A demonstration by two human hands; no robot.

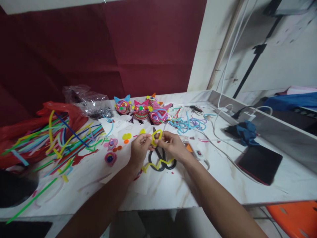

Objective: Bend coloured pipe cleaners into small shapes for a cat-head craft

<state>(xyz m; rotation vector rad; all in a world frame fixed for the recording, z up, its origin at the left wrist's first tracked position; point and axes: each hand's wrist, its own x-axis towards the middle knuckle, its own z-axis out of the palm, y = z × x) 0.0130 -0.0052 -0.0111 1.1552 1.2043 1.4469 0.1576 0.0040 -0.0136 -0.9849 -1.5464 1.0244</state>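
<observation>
My left hand (139, 147) and my right hand (172, 144) meet over the middle of the white table (160, 188). Both pinch a yellow pipe cleaner (157, 135), bent into a loop between the fingertips. Its loose end trails in a zigzag below my hands. Black-handled scissors (160, 162) lie on the table right under my hands. Three colourful pipe-cleaner cat heads (141, 110) stand in a row just beyond.
A heap of loose coloured pipe cleaners (61, 138) spills from a red bag (27, 132) at left. Small coiled discs (110, 158) lie nearby. Blue tangled pipe cleaners (185, 125), white cables (218, 132), a dark tablet (260, 163) and blue cloth (245, 132) sit at right.
</observation>
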